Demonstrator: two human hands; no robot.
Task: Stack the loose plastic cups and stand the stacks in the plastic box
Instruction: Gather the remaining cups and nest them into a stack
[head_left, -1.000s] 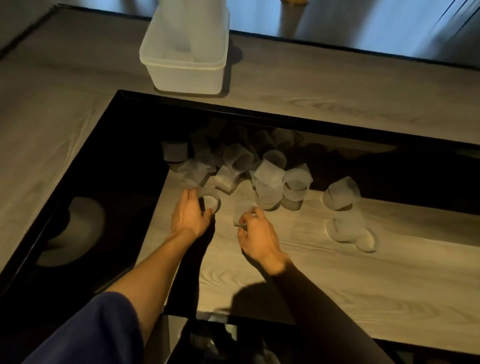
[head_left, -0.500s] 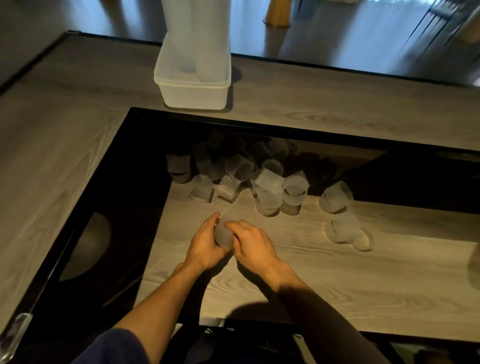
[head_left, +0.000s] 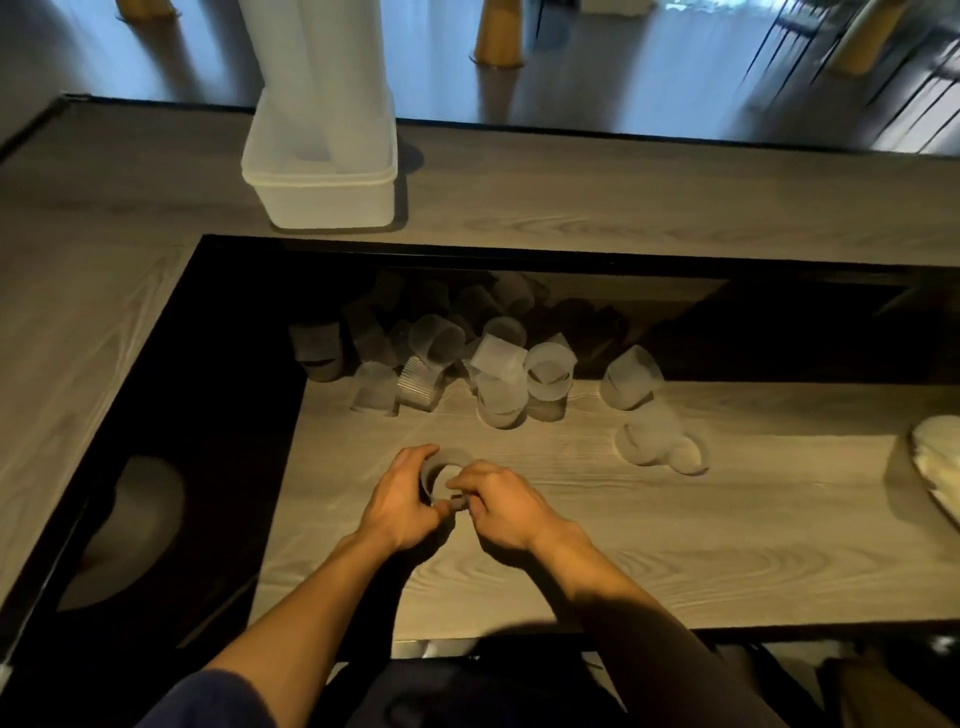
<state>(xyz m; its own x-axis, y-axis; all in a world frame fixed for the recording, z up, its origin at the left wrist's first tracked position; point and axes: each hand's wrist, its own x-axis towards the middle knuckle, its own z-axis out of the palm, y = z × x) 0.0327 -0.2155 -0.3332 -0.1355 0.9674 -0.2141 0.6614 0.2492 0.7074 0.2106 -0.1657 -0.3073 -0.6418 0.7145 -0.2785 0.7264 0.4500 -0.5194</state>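
A: At the far left of the grey wood-grain tabletop (head_left: 623, 197) stands the translucent white rectangular plastic box (head_left: 322, 202). Tall stacks of nested cups (head_left: 317, 78) stand upright in it.

B: And the rest?

A: A heap of loose translucent plastic cups (head_left: 467, 364) lies mid-table, most tipped on their sides. Two stray cups (head_left: 654, 447) lie apart to the right.

B: Where are the hands?

A: Together, near of the heap. The left hand (head_left: 400, 509) curls its fingers round the left wall of one frosted plastic cup (head_left: 441, 475). The right hand (head_left: 511, 512) pinches its near rim. Both grip it.

B: One cup or two nested?

A: I cannot tell. Something dark sits between the thumbs, too small to read.

B: How does it lie?

A: Mouth up, with its long axis close to upright and tilted slightly towards the person. The heap is straight beyond the fingertips, so the next cup is a reach farther out. I judge the right hand freer to fetch it while the left holds. The box lies far and left, on the left hand's side.
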